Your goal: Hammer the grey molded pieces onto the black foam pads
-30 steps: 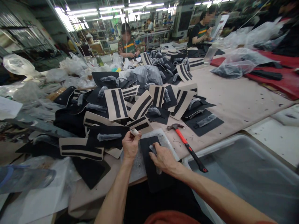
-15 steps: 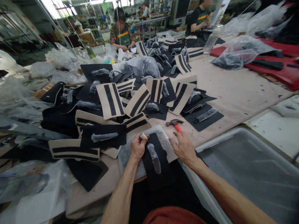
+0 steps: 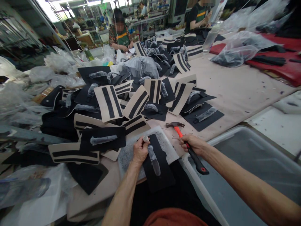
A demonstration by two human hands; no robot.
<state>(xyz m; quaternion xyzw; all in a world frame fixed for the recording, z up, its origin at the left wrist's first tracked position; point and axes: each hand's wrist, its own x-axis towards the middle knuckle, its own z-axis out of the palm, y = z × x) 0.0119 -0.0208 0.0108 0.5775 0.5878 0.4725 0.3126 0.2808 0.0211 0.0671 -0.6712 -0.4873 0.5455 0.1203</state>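
A small pale cylindrical tool (image 3: 145, 138) stands upright in the fingers of my left hand (image 3: 140, 151), at the top left edge of a black panel (image 3: 162, 166). The panel has a plastic-wrapped handle (image 3: 154, 160) on it and lies partly over a speckled grey-white slab (image 3: 168, 142), its near end over my lap. To the right, my right hand (image 3: 191, 144) is closed round the red and black shaft of a claw hammer (image 3: 180, 133), whose head points away from me.
Black and beige striped panels (image 3: 108, 103) are heaped beyond the slab. A grey plastic bin (image 3: 237, 131) stands at the right. Clear plastic bags (image 3: 44, 72) lie at the left. Across the table (image 3: 223, 84) a person (image 3: 121, 34) works, with another person (image 3: 197, 17) further right.
My right hand has closed round the hammer's shaft, and its black grip now shows below the hand. The tool in my left hand stands more upright.
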